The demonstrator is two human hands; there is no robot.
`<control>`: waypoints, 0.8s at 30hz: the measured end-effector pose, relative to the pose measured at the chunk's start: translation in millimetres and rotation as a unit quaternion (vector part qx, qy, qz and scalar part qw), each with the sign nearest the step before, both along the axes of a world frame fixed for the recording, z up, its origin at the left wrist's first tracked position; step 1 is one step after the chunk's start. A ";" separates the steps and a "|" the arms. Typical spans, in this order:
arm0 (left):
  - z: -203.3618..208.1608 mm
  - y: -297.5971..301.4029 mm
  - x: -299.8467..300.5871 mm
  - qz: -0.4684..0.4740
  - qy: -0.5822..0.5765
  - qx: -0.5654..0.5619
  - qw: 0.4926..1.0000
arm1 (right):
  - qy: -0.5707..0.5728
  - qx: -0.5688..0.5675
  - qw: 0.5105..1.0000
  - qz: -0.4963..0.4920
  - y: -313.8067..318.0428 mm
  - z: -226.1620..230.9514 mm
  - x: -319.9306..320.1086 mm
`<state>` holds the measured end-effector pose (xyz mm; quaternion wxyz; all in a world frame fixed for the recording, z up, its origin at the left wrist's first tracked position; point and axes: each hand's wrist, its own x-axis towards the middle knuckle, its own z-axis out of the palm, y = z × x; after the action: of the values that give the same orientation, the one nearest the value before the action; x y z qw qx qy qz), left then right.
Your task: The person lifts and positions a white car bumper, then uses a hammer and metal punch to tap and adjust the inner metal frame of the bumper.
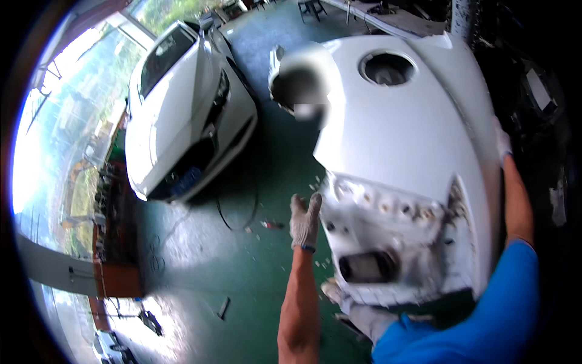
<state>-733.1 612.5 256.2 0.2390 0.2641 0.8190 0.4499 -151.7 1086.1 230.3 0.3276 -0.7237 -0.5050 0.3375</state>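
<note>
A large white car body panel (388, 133), curved and with a round opening (388, 69), stands tilted in front of me. Its near end has a recessed section with several holes and a dark rectangular opening (367, 267). My left hand (305, 221), in a pale knitted glove, is raised beside the panel's left edge, thumb and fingers apart, holding nothing. On the far right, my gloved right hand (502, 139) grips the panel's right edge; its fingers are partly hidden. Part of the panel's far left side is blurred.
A white car (188, 115) stands on the green floor (242, 267) at the left. A thin hose (230, 226), a red-and-dark tool (272, 224) and a small dark bar (224, 307) lie on the floor. A stool (311, 8) stands far back; dark parts fill the right side.
</note>
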 end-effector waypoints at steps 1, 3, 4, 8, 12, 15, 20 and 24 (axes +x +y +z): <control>-4.2 49.1 -30.4 -0.020 -0.125 0.040 0.991 | 0.032 0.023 0.999 -0.005 10.2 5.0 14.5; -11.3 124.7 -58.9 0.004 -0.271 0.070 0.960 | 0.137 0.046 0.989 0.016 7.9 7.8 17.2; -16.9 149.9 -53.2 0.035 -0.300 0.069 0.951 | 0.134 0.038 0.990 0.014 -1.3 12.9 16.7; -2.3 167.1 -40.4 0.045 -0.298 0.088 0.949 | 0.140 0.020 0.990 0.001 -22.8 42.7 10.9; 34.3 167.8 -43.2 0.009 -0.370 0.019 0.929 | 0.106 0.087 0.991 0.004 -21.4 44.1 27.9; 29.1 158.1 -57.3 -0.003 -0.443 0.019 0.896 | 0.070 0.093 0.993 0.007 -22.5 54.8 13.6; 21.5 169.2 -67.9 0.014 -0.508 0.014 0.861 | 0.043 0.064 0.997 -0.028 -23.9 104.4 -9.8; 39.0 168.8 -65.5 -0.029 -0.522 0.015 0.852 | -0.056 0.077 0.994 -0.057 -36.9 141.6 -25.5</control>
<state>-798.5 781.3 295.2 0.6404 0.0176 0.5591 0.5263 -177.2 1049.2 371.9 0.3724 -0.7417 -0.5050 0.2370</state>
